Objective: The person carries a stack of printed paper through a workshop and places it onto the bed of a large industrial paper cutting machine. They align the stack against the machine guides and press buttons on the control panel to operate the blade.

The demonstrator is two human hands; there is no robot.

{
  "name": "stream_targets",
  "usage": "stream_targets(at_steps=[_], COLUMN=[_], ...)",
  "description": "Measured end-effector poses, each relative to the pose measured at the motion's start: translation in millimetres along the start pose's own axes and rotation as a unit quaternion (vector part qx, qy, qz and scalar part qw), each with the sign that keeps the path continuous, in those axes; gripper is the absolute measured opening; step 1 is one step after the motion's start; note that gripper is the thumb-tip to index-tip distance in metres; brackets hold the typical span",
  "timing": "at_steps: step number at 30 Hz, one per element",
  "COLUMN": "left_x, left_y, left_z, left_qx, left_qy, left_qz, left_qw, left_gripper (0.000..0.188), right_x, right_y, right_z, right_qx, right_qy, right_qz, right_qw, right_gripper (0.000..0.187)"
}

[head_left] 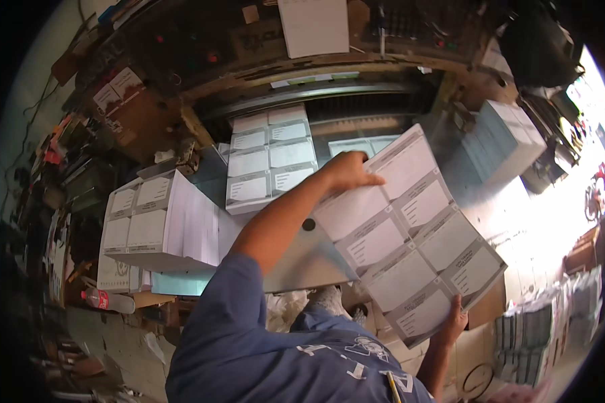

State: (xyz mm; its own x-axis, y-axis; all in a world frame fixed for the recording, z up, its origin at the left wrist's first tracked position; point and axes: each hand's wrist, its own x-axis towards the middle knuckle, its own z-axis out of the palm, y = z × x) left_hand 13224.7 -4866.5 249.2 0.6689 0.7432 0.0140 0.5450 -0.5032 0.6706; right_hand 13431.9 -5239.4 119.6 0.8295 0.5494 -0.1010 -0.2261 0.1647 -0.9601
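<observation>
A large printed sheet stack (417, 235), white with grey-banded panels, is held tilted over the right front of the metal table (296, 258). My left hand (346, 172) grips its upper left edge, thumb lying on the top face. At the lower right corner my right hand (454, 319) pinches the edge, thumb on top and fingers underneath. How many sheets are held cannot be made out. Beyond my left arm lies a flat pile of matching printed sheets (270, 158), pushed toward the machine's slot. Another printed sheet (363, 146) lies partly hidden behind the held stack.
A tall block of printed sheets (161, 218) stands at the table's left. On the right side is a thick paper stack (507, 144). A dark machine (249, 40) spans the back. Bundled stacks (548, 329) sit on the floor at right; a bottle (107, 300) lies at left.
</observation>
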Motion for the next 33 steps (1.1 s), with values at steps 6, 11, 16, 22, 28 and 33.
stream_targets(at_steps=[6, 11, 16, 22, 28, 33], left_x=[149.3, 236.3, 251.3, 136.0, -30.3, -28.4], left_y=[-49.5, -88.0, -188.3, -137.2, -121.0, -124.9], left_z=[-35.2, -9.2, 25.4, -5.5, -191.8, -242.4], left_qx=[0.095, 0.079, 0.053, 0.072, 0.288, 0.368], left_qy=[-0.066, -0.123, -0.223, 0.168, 0.737, 0.667], left_qz=[0.056, 0.035, -0.09, 0.149, 0.053, -0.019], left_qw=[0.992, 0.989, 0.969, 0.972, 0.609, 0.648], left_gripper=[0.071, 0.077, 0.085, 0.07, 0.06, 0.065], right_x=[49.9, 101.3, 117.1, 102.4, 111.3, 122.2], right_y=[16.5, 46.3, 112.6, 63.7, 69.1, 59.1], right_z=[96.1, 113.9, 107.9, 142.4, 135.2, 125.5], right_qx=[-0.001, -0.029, -0.064, -0.109, -0.167, -0.111], right_qy=[0.046, 0.058, 0.045, 0.102, 0.035, -0.028], right_qz=[0.07, 0.098, 0.145, 0.275, 0.289, 0.291], right_qw=[0.996, 0.993, 0.986, 0.95, 0.942, 0.95], right_gripper=[0.049, 0.055, 0.064, 0.058, 0.069, 0.068])
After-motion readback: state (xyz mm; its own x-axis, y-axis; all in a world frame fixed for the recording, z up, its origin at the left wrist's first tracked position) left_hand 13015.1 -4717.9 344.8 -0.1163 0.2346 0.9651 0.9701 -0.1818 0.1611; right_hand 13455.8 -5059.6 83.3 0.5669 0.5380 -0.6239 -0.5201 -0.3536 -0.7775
